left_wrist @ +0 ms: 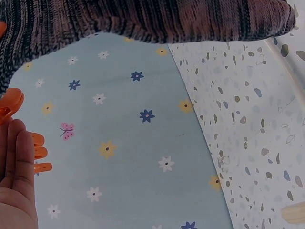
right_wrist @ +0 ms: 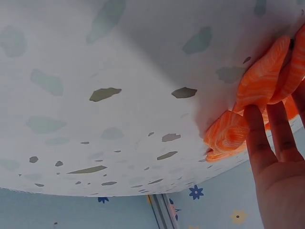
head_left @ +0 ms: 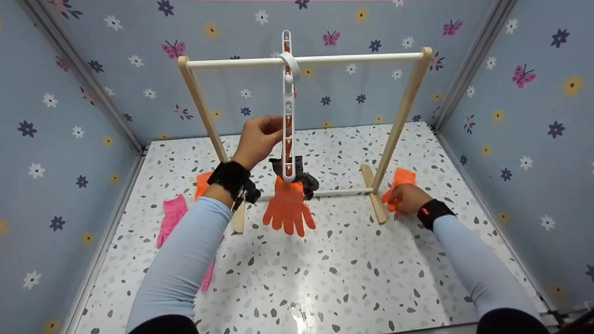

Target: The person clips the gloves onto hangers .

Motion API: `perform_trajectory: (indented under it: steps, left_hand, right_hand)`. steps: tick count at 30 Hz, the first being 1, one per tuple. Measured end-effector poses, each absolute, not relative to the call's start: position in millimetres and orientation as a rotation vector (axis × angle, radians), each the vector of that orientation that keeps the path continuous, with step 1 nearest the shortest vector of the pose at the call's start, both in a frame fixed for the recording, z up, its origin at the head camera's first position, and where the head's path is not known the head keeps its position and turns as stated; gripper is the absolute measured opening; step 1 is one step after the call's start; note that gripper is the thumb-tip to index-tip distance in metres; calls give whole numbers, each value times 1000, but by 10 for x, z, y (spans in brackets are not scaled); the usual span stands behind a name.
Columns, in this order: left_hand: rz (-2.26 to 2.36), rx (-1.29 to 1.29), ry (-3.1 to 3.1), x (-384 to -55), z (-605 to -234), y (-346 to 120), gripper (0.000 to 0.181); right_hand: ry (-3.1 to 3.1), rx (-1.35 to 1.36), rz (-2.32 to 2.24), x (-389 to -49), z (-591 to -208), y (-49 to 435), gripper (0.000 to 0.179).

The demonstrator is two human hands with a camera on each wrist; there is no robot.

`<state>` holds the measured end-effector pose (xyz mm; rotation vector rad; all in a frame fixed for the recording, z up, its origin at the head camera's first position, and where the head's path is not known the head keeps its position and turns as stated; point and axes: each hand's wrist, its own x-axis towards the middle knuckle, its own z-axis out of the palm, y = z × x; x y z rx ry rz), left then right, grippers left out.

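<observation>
My left hand (head_left: 257,139) holds the side of a white clip hanger (head_left: 288,95) with thumb and fingers. Orange clips (left_wrist: 40,152) show behind its fingers in the left wrist view. From the hanger hang an orange glove (head_left: 287,204), fingers down, and a dark knitted glove (head_left: 310,183), seen large as a striped cuff in the left wrist view. Low at the right, my right hand (head_left: 410,199) pinches another orange glove (head_left: 404,175) lying on the speckled tabletop. That glove's crumpled fingers (right_wrist: 262,81) lie against my fingertips in the right wrist view.
A wooden rack with a white top rail (head_left: 362,58) bears the hanger by its hook. The rack's right foot (head_left: 374,199) stands beside my right hand. Pink gloves (head_left: 171,215) and an orange glove (head_left: 203,183) lie at the left, partly behind my left arm. Flowered walls (head_left: 69,153) surround the table.
</observation>
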<state>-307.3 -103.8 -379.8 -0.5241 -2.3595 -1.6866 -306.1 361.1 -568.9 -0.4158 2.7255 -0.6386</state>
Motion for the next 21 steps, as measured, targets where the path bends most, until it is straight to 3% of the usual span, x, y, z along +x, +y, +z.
perform_trajectory:
  steps: [12, 21]
  left_hand:
    - [-1676, -516, -2360, -3083, -3805, -1033, 26]
    - [-1697, -528, -2365, -3070, -3803, -1038, 29]
  right_hand:
    - [2699, -469, -526, -2988, -5598, 3576, 23]
    - [2620, -321, -665, -3028, -5493, 3635, 41]
